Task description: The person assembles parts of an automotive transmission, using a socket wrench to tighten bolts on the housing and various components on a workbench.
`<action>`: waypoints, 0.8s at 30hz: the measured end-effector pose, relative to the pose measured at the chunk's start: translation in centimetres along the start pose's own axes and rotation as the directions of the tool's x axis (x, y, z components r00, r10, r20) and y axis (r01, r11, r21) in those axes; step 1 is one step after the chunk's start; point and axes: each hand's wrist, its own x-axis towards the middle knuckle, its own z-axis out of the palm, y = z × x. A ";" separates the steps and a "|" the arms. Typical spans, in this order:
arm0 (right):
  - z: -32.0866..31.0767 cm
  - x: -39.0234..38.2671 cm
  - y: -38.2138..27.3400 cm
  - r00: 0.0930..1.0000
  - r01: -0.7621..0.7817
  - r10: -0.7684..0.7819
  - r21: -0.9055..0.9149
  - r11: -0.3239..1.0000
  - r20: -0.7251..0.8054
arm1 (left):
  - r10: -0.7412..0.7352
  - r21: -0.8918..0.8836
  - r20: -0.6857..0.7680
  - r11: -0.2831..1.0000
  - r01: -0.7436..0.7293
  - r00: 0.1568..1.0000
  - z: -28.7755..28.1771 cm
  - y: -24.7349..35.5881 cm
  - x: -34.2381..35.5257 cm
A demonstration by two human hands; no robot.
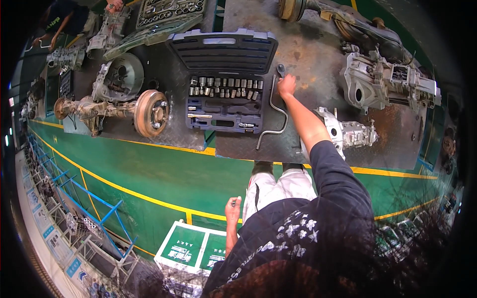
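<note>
My right hand [286, 85] is closed on the handle of a ratchet [280, 70] on the metal bench [305, 49]. A bent steel speed handle [284, 120] lies just left of it. The open grey socket case [223, 111] holds several sockets [217, 82] in rows and some extension bars [199, 115]. Down by the person's legs, my left hand [232, 208] is closed round a small metal piece [233, 203], probably a socket. A silver gearbox housing [350, 133] sits under and right of my right forearm.
Left are a rusty axle with drum [151, 114], a bell housing [121, 77] and another tool case [169, 12]; right, a large gearbox [377, 82] and axle [348, 27]. A co-worker [59, 22] is at upper left. Blue racks [99, 208] and green-white boxes [184, 248] are low left.
</note>
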 end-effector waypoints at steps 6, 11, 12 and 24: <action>-1.6 2.9 1.2 0.992 0.113 -0.124 -0.267 0.957 -0.026 | 0.010 0.029 -0.006 1.000 -0.010 1.000 -0.1 0.5 0.8; -2.7 -3.4 -0.7 0.922 0.259 -0.275 -0.094 0.961 -0.271 | -0.005 0.069 -0.016 0.998 0.006 1.000 -0.5 0.1 0.4; -2.8 -4.8 -0.7 0.911 0.313 -0.312 -0.043 0.949 -0.269 | 0.025 0.063 -0.034 0.998 -0.023 0.999 -0.4 0.2 0.7; 0.0 -11.8 6.2 0.863 0.499 -0.421 -0.353 0.791 0.279 | 0.107 0.088 0.033 0.990 -0.110 0.994 0.0 0.4 2.2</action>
